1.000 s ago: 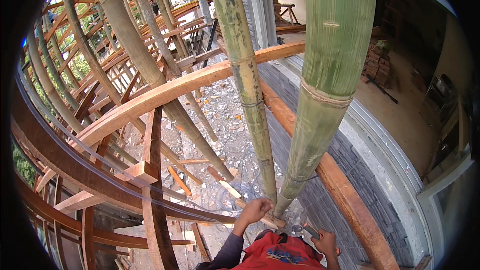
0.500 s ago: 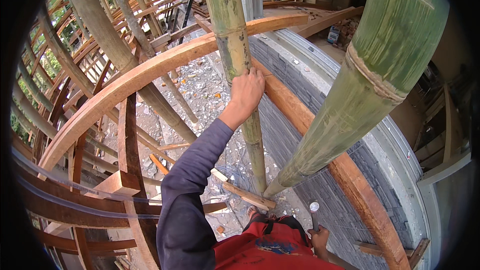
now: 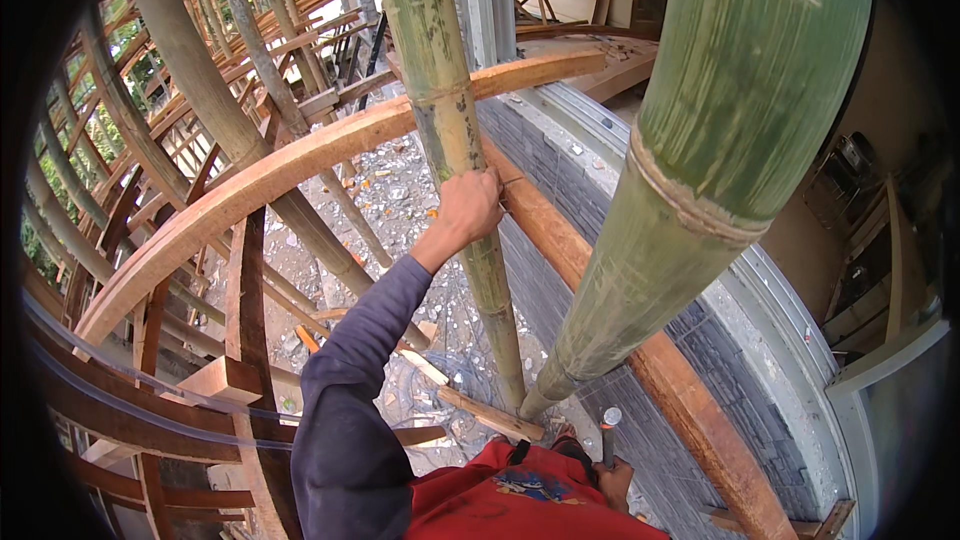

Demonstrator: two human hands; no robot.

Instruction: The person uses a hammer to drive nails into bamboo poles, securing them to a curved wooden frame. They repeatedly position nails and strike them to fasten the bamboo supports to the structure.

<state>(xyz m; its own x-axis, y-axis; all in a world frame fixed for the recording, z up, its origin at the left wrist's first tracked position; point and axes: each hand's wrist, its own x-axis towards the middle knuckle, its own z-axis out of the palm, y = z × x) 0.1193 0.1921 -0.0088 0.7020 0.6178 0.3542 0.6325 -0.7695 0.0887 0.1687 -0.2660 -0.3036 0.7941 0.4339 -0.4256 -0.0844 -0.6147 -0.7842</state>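
My left hand (image 3: 468,206) is raised, with its fingers wrapped around a slim upright bamboo pole (image 3: 440,90) where it crosses a curved wooden beam (image 3: 300,155). A thick green bamboo pole (image 3: 700,160) rises on the right, close to the camera. Low at the bottom, my right hand (image 3: 612,480) grips a short dark tool with a pale tip (image 3: 608,430), beside my red shirt.
Curved timber ribs and further bamboo poles (image 3: 190,70) fill the left side. A second wooden beam (image 3: 660,370) runs down to the right beside a grey brick wall (image 3: 580,270). Rubble-strewn ground (image 3: 400,200) lies far below. A clear tube (image 3: 150,390) crosses at the lower left.
My left hand rose from near my chest to the slim bamboo pole a second ago and has stayed gripped there since. The view shifted a little.
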